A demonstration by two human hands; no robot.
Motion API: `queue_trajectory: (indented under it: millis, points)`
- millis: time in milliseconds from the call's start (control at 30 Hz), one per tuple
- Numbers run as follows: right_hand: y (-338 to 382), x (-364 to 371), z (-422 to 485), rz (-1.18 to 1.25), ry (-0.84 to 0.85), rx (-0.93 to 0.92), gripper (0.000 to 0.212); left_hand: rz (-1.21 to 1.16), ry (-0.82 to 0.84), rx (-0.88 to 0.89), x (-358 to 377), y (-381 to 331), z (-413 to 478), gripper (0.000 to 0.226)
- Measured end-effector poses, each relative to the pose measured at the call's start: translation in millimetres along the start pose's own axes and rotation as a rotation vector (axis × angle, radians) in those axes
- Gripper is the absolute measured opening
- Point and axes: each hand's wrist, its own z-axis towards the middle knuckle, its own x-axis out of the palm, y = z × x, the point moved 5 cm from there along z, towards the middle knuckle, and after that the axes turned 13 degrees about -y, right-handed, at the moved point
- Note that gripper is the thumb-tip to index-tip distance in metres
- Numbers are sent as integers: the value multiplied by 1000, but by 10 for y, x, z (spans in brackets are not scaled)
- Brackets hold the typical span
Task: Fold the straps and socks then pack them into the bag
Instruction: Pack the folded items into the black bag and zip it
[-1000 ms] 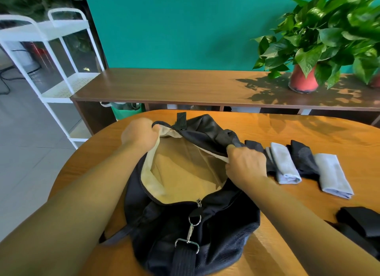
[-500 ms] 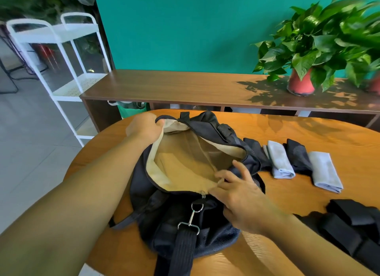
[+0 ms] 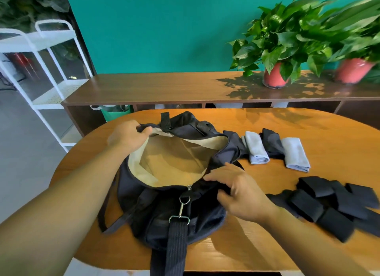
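1. Orange wooden tabletop [image 3: 267, 119] carries the unzipped black mesh duffel bag [image 3: 164, 214], centre.
2. Left hand [image 3: 127, 137] still pinches its rim at 11 o'clock.
3. Right hand [image 3: 240, 191], off the 2 o'clock rim, now rests open-fingered at 4 o'clock.

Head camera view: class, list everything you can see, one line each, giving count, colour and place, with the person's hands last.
duffel bag: 1, black with beige lining, unzipped, centre of table
snap hook: 1, silver, at the bag's near end
grey socks: 2, folded, on table right of bag
black socks: 2, folded, alternating with the grey ones
straps: several, black, folded, piled at table's near right
table: 1, orange wood
sideboard: 1, dark brown, behind table
potted plants: 2, green in red pots, on sideboard's right
shelf rack: 1, white, far left
left hand: grips bag's far rim
right hand: rests on bag's near right side, fingers relaxed
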Motion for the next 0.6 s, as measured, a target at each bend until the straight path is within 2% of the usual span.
queue_trajectory:
  millis: [167,300,433,533,600]
  points:
    - [-101,-147,-282,-35,-160,98,38,24,-64,-17,-208,-69,-216,62]
    - [-203,-272,-573,-149,-237,130,35,39,-176,92,-289,-351,-529,52]
    - [-381,-479,-892,-373,-318,139,42,37,-243,178,-302,-673,-916,43]
    - [-594,-737,-1140,-536,-386,212,47,42,-325,105,-346,-587,-1001,44]
    - [-712,-826,-1252,-582,-355,250,50,61,-328,22,-358,-463,-1013,50]
